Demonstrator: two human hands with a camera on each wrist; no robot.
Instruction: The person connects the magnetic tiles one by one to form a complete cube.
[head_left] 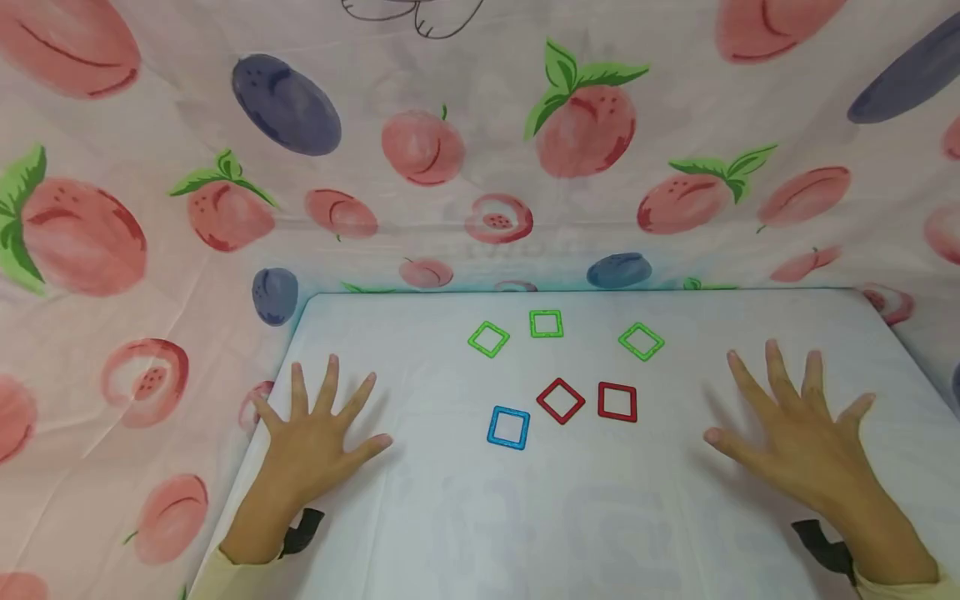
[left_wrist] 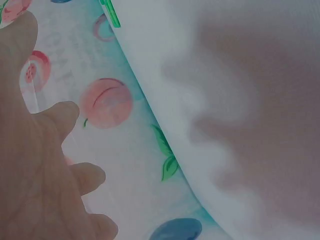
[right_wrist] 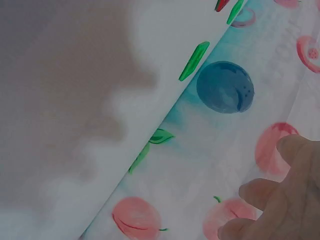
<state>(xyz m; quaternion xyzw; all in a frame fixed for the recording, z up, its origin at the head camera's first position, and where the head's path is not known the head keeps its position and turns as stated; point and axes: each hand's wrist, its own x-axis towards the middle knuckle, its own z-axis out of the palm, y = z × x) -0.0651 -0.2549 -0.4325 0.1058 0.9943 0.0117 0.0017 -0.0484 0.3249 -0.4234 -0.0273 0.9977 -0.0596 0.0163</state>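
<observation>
Looks like a start or pause pose, tbh. The left hand (head_left: 311, 450) is held palm down at the lower left of the head view and the right hand (head_left: 806, 446) at the lower right, fingers spread wide, nothing gripped. Six hollow squares are scattered around the centre: a left green square (head_left: 480, 348), a middle green square (head_left: 547, 335) and a right green square (head_left: 632, 351) up top, then a tilted red square (head_left: 549, 412), a right red square (head_left: 601, 400) and a blue square (head_left: 493, 425) lower down. For any pickup, a hand would need to be brought inward and narrowed to a pinch. Glossy plastic is guessed, thin-barred and flat, on a matte white tabletop (head_left: 435, 517) backed by creased, fruit-printed fabric (head_left: 360, 92).
</observation>
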